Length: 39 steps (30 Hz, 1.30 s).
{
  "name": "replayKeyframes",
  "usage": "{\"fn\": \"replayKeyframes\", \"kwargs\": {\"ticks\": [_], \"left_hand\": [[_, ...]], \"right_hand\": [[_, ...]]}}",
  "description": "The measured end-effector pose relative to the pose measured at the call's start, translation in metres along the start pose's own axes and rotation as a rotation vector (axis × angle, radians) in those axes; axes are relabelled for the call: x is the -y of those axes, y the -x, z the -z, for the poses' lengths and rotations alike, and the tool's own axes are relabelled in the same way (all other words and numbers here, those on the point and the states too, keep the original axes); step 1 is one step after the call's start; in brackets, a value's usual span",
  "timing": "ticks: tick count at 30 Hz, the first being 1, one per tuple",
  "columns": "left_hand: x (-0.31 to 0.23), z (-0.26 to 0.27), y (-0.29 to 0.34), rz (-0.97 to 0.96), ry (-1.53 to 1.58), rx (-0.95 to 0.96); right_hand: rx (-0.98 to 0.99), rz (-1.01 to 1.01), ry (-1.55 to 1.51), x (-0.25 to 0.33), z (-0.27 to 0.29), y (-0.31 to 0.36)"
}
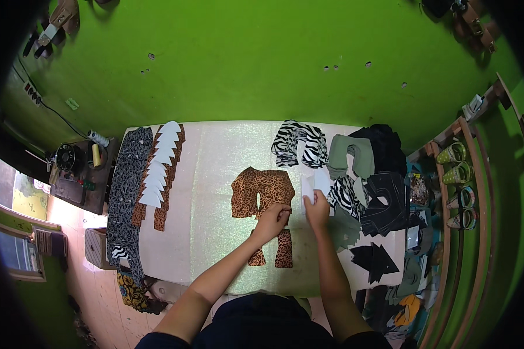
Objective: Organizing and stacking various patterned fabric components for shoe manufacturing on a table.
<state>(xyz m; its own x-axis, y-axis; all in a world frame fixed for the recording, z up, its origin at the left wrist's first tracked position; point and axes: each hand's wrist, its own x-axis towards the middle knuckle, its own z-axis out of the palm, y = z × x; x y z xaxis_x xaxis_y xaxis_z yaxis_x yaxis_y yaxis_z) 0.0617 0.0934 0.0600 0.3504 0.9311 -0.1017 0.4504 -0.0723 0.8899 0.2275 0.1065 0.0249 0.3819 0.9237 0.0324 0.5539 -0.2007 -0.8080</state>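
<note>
Laying-out, seemingly: mid-frame, right hand (317,210) pinches white piece (306,187), left hand (273,221) at leopard cloth (263,181), grip unclear; next likely wants aligning.

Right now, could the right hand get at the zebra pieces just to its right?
Probably yes: the zebra pieces lie close beside the right hand, with nothing upright between. Its grip seems taken by a white piece, though, which may need putting down first.
</note>
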Motion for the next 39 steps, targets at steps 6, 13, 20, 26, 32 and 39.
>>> {"fn": "replayKeyframes", "kwargs": {"ticks": [6,13,20,26,32,39], "left_hand": [[0.006,-0.022,-0.014,0.192,0.456,0.031],[0.015,-0.023,-0.009,0.311,0.768,0.130],[0.017,-0.025,-0.002,0.496,0.966,0.130],[0.021,-0.032,-0.010,0.419,0.886,0.072],[0.018,-0.030,-0.019,0.465,0.771,-0.003],[-0.015,-0.029,-0.026,0.462,0.924,0.113]], "right_hand": [[0.039,0.262,0.006,0.013,-0.003,0.040],[0.100,0.223,-0.197,0.006,-0.001,0.060],[0.197,0.138,-0.312,-0.003,0.006,0.060],[0.153,0.022,-0.340,-0.021,0.008,0.058],[-0.182,-0.097,-0.205,-0.004,0.039,0.044],[-0.208,-0.112,-0.264,-0.009,0.057,0.046]]}}
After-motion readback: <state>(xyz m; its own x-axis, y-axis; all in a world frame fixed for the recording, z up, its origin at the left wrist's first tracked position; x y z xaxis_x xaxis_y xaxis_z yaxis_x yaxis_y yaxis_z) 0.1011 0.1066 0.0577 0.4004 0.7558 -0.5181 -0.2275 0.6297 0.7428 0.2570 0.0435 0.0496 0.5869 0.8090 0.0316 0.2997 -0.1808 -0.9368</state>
